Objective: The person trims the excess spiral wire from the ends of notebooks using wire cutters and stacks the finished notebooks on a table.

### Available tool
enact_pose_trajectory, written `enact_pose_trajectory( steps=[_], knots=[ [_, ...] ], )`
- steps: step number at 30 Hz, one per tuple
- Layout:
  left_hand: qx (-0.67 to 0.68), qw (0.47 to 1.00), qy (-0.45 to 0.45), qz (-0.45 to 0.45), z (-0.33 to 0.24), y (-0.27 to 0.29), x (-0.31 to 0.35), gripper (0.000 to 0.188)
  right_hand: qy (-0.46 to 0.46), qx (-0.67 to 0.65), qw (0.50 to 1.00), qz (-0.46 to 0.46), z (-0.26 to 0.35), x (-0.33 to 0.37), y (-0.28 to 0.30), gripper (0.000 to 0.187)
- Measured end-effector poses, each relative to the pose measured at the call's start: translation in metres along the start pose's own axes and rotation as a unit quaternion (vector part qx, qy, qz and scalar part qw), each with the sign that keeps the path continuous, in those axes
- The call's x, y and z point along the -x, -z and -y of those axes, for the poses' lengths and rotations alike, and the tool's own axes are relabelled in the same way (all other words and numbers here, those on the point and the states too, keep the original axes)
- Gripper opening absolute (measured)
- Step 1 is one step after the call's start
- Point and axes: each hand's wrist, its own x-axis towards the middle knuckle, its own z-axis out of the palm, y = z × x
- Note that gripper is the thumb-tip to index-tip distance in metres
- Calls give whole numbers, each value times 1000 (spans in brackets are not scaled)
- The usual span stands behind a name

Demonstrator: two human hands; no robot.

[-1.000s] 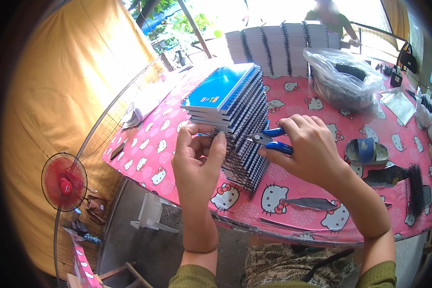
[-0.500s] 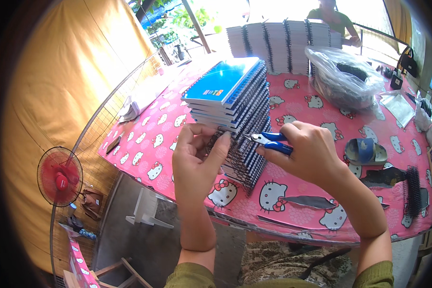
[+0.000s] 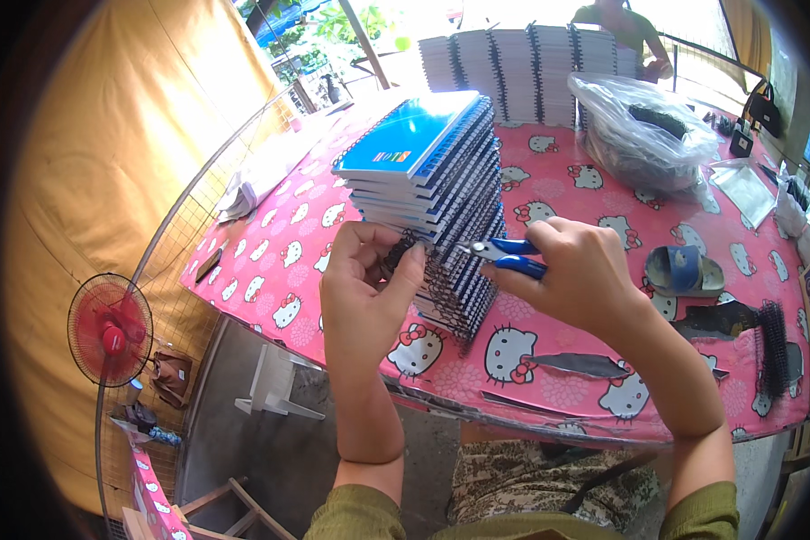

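A tall stack of spiral-bound notebooks (image 3: 414, 130) with a shiny blue top cover stands on the table in front of me. My left hand (image 3: 364, 292) is closed at the near side of the stack, its thumb and fingers pinching black spiral binding coils (image 3: 443, 290) that trail downward. Wrapped in my right hand (image 3: 589, 274) is a pair of small cutting pliers (image 3: 518, 263) with blue handles. Their metal jaws point left, close to the coils and the notebooks' bound edges. Whether the jaws touch a coil is too small to tell.
Pink patterned cloth covers the table (image 3: 463, 373). At the back stand stacks of bound books (image 3: 513, 76), with a person (image 3: 634, 31) behind them. A plastic bag of black coils (image 3: 643, 148), a blue slipper (image 3: 684, 272) and a black brush-like bundle (image 3: 772, 351) lie on the right. A fan (image 3: 110, 330) stands left.
The view has shifted slightly, so the stack appears a little higher and farther left. Both hands keep their grips, and the coils sit more bunched at my left fingertips.
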Motion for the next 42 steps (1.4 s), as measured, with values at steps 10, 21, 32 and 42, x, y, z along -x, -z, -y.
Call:
enact_pose_trajectory(
  steps=[10, 21, 32, 42],
  knots=[
    [-1, 999, -36, 12, 4, -8, 5, 35, 62, 16, 994, -90, 3, -3, -10, 53],
    [45, 997, 58, -39, -1, -14, 15, 37, 145, 60, 970, -183, -7, 4, -13, 51],
    [35, 999, 25, -15, 15, -10, 14, 32, 19, -13, 999, 22, 2, 4, -17, 54],
    [10, 999, -37, -11, 18, -12, 15, 30, 81, 1, 994, -78, 2, -2, -19, 53]
  ],
)
